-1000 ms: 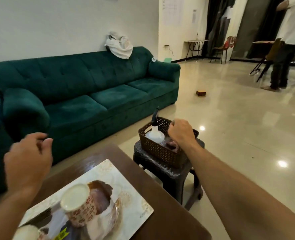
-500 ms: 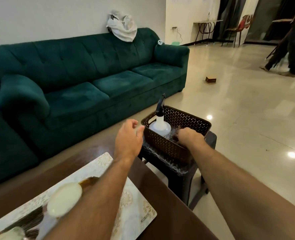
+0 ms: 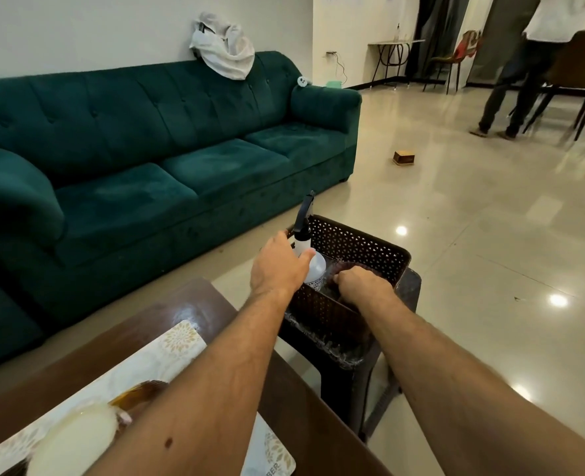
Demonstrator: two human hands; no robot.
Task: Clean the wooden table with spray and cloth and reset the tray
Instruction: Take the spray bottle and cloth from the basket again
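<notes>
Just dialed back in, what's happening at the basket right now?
Both hands are in the brown perforated basket on the dark stool beside the wooden table. The left hand is closing around the white spray bottle, which stands upright. The right hand is curled on something dark inside, probably the cloth. The tray and its cups haven't been cleared yet.

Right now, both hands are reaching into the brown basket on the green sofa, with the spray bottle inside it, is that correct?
Not quite: in the head view the basket sits on a dark stool beside the table, not on the sofa. The rest holds: left hand at the spray bottle, right hand inside.
</notes>
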